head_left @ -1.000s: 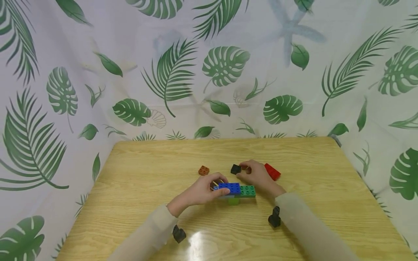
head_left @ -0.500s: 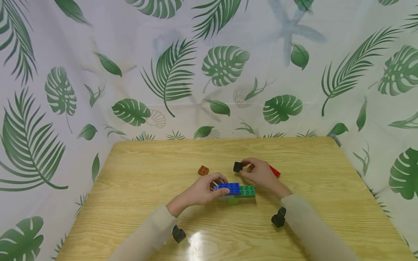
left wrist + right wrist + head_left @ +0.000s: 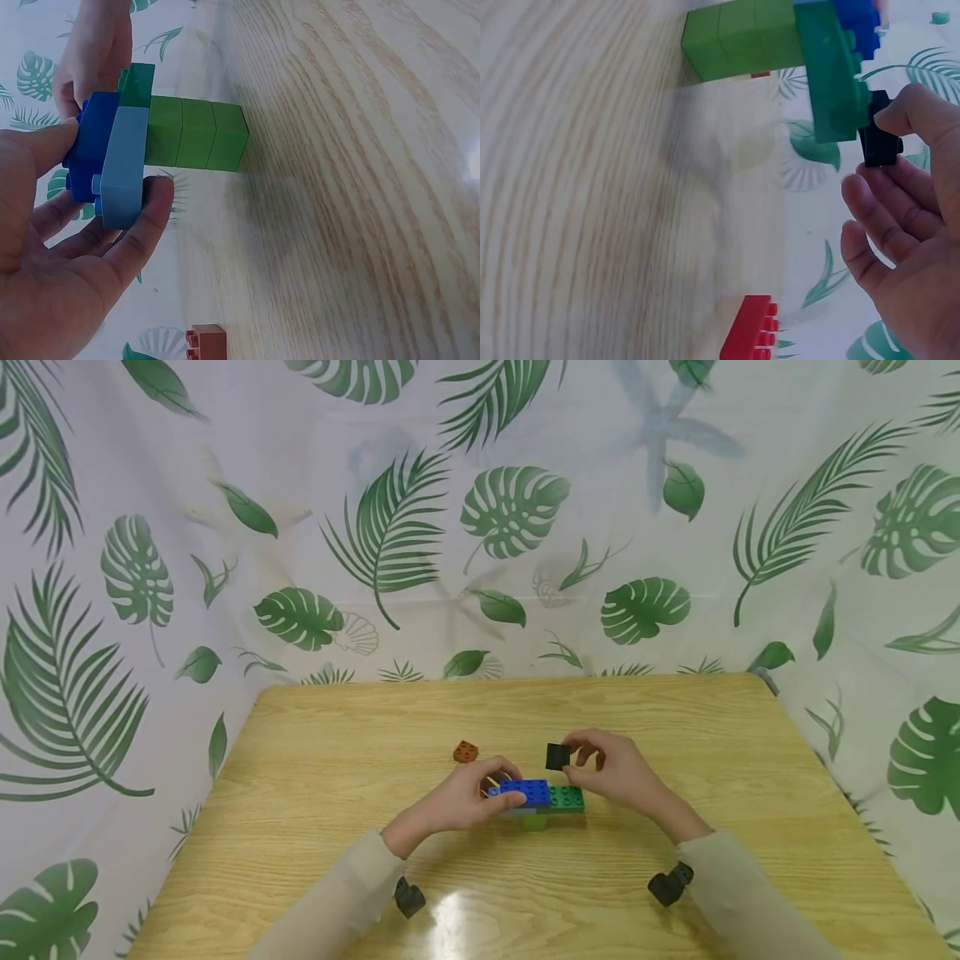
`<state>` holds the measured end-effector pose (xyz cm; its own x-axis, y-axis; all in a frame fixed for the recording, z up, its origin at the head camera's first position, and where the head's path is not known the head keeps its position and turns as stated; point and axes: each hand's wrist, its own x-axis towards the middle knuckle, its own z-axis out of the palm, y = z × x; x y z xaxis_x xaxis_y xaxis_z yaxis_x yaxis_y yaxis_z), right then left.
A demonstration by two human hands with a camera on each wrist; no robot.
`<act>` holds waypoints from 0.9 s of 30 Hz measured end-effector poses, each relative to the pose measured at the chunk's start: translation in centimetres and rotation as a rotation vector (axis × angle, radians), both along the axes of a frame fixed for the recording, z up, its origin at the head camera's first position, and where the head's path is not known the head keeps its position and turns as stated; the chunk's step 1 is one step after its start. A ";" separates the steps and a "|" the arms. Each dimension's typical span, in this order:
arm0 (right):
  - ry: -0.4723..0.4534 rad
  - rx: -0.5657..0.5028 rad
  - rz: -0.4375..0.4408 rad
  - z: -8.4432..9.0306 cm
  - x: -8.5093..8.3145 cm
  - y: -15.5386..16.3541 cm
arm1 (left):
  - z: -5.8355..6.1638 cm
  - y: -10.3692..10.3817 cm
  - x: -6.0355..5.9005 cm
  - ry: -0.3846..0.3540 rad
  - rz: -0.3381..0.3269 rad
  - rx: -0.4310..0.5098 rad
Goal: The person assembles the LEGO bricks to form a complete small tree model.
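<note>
A brick assembly stands on the table: several lime green bricks (image 3: 196, 133) stacked as a column, with a light blue brick (image 3: 124, 166) and a dark green brick (image 3: 829, 75) side by side on top, and a dark blue brick (image 3: 531, 791) across them. My left hand (image 3: 453, 800) grips the blue bricks at the left end, thumb on the dark blue one and a fingertip at the light blue one's underside. Between thumb and fingers, my right hand (image 3: 618, 774) pinches a black brick (image 3: 557, 757) just behind the dark green brick's studs; whether they touch I cannot tell.
An orange-brown brick (image 3: 466, 752) lies on the wooden table (image 3: 337, 735), behind the left hand. The red brick (image 3: 748, 334) shows in the right wrist view; in the head view the right hand hides it. A leaf-patterned cloth (image 3: 420, 635) hangs behind the table.
My right hand has lifted the black brick off the table and brought it right and nearer to the assembly, turning its wrist outward. The left hand keeps its grip in place.
</note>
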<state>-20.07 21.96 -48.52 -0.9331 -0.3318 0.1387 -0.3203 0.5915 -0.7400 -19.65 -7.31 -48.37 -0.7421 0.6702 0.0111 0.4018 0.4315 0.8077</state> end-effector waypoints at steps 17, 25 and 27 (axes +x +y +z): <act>-0.021 0.029 0.076 0.6 2.7 0.4 | 0.0 0.0 0.0 0.002 -0.002 -0.004; 0.010 0.043 0.116 0.6 3.0 0.4 | -0.1 -0.1 0.0 0.010 -0.005 0.001; 0.015 0.041 0.119 0.6 3.0 0.4 | 0.0 -0.1 0.1 0.008 -0.004 0.004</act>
